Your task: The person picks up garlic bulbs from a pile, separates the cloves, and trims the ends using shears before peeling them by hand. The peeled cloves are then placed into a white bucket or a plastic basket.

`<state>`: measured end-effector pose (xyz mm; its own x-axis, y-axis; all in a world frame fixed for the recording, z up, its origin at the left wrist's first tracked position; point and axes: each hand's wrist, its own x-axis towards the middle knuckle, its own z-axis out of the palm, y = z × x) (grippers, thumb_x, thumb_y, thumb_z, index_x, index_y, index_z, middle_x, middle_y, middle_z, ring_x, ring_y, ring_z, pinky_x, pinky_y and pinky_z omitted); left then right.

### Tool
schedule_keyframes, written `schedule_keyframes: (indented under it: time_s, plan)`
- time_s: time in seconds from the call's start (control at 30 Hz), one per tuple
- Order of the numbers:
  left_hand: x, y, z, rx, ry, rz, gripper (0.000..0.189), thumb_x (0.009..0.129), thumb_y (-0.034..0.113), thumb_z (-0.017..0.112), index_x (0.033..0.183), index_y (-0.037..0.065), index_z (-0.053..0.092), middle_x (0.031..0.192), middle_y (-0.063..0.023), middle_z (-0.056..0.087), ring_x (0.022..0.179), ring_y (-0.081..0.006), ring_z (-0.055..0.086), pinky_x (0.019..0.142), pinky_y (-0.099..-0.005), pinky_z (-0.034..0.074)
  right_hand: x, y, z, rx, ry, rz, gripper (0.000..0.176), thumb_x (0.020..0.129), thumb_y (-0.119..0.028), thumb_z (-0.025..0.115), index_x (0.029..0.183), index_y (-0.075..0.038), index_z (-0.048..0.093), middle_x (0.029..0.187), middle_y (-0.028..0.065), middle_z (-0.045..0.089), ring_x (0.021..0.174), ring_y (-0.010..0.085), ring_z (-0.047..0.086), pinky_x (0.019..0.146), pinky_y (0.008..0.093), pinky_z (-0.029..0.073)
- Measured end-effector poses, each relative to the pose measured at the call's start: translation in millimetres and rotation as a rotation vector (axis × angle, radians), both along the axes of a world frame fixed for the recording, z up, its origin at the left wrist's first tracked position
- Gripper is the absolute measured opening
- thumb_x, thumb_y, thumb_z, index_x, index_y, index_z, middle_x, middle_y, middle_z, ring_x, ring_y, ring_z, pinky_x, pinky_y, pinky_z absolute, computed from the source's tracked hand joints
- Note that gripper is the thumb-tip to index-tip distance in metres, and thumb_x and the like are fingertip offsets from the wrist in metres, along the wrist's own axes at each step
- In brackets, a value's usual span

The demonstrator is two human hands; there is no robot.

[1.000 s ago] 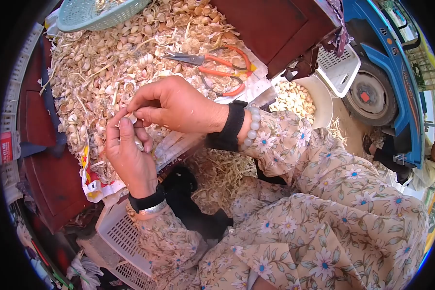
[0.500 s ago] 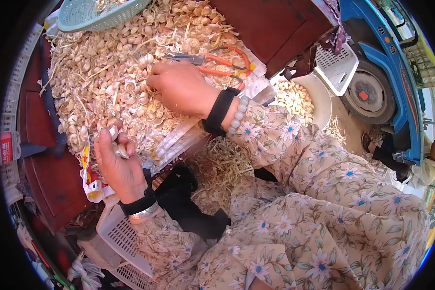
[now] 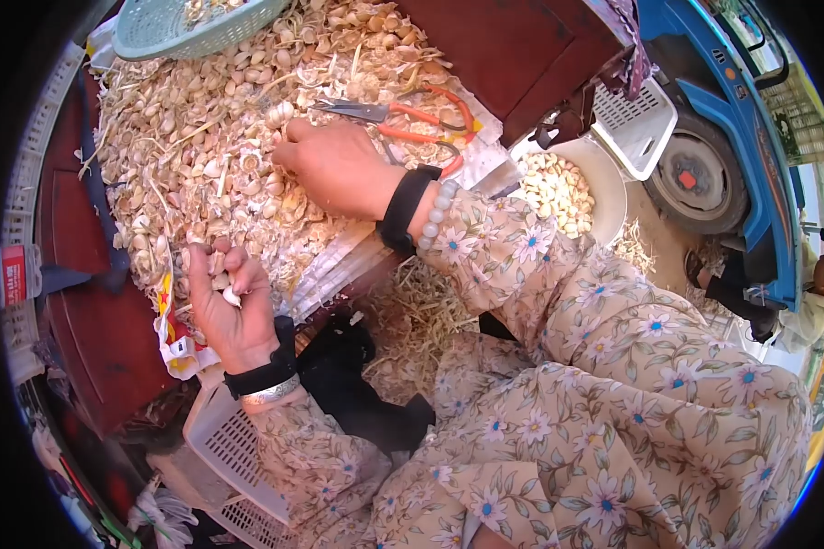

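My left hand (image 3: 233,306) is turned palm up at the near left edge of the heap, its fingers curled around garlic cloves (image 3: 232,296). A pale clove shows against the palm. Over the middle of the garlic heap (image 3: 183,165), my right hand (image 3: 339,169) points its bent fingers down into the loose cloves and skins. Its fingertips are mostly hidden, and what they hold cannot be made out. Just beyond my right hand lie scissors with orange handles (image 3: 415,113), beside a second orange-handled tool (image 3: 421,137).
A green plastic basket (image 3: 192,37) stands at the top left. To the right, a white bucket (image 3: 609,197) holds peeled cloves, next to a white crate (image 3: 645,128) and a blue vehicle (image 3: 751,137). A white basket (image 3: 233,448) is below my left hand.
My right hand has shifted slightly left. The fingers of my left hand have moved, and a white clove now shows more clearly in its palm.
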<state>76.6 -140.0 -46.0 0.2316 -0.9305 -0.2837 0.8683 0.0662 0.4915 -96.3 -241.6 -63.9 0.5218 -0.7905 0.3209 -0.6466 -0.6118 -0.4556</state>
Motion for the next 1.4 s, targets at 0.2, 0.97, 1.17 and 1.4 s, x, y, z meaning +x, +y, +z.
schedule_keyframes:
  time_s: [0.2, 0.97, 1.17, 1.4]
  plan:
    - [-21.1, -6.5, 7.4, 0.101, -0.453, -0.021, 0.018, 0.087, 0.009, 0.056, 0.103, 0.003, 0.052, 0.085, -0.0095, 0.056, 0.061, -0.0111, 0.051, 0.044, -0.0184, 0.039, -6.5, -4.2, -0.3, 0.065, 0.032, -0.029, 0.027, 0.071, -0.002, 0.055, 0.098, -0.008, 0.06, 0.091, 0.0117, 0.055, 0.077, 0.0331, 0.059, 0.063, 0.0433, 0.045]
    - [-47.0, -14.0, 13.9, 0.203, -0.915, -0.104, 0.027, 0.087, 0.012, 0.058, 0.112, 0.003, 0.056, 0.082, -0.0012, 0.058, 0.058, -0.0064, 0.05, 0.047, -0.0167, 0.038, -8.8, 9.7, 13.5, 0.574, -0.761, 0.306, 0.022, 0.073, -0.01, 0.07, 0.091, -0.002, 0.059, 0.079, 0.0022, 0.06, 0.072, 0.0106, 0.057, 0.064, 0.0246, 0.048]
    - [-48.0, -13.6, 7.8, 0.129, -0.865, 0.06, 0.025, 0.087, 0.01, 0.058, 0.11, 0.002, 0.055, 0.079, -0.0025, 0.059, 0.058, -0.0071, 0.051, 0.045, -0.0174, 0.038, -9.6, 14.0, 18.5, 0.771, -0.715, 0.244, 0.022, 0.076, -0.011, 0.071, 0.092, -0.001, 0.061, 0.078, 0.0006, 0.059, 0.07, 0.0076, 0.055, 0.063, 0.0219, 0.047]
    - [-48.3, -9.8, 14.7, 0.172, -0.877, -0.094, 0.023, 0.087, 0.013, 0.058, 0.108, 0.003, 0.055, 0.076, -0.0025, 0.058, 0.058, -0.007, 0.05, 0.046, -0.0179, 0.037, -16.4, 11.5, 20.5, 0.814, -0.769, 0.272, 0.018, 0.076, -0.007, 0.069, 0.092, 0.001, 0.064, 0.074, 0.0029, 0.06, 0.066, 0.0093, 0.055, 0.059, 0.0244, 0.047]
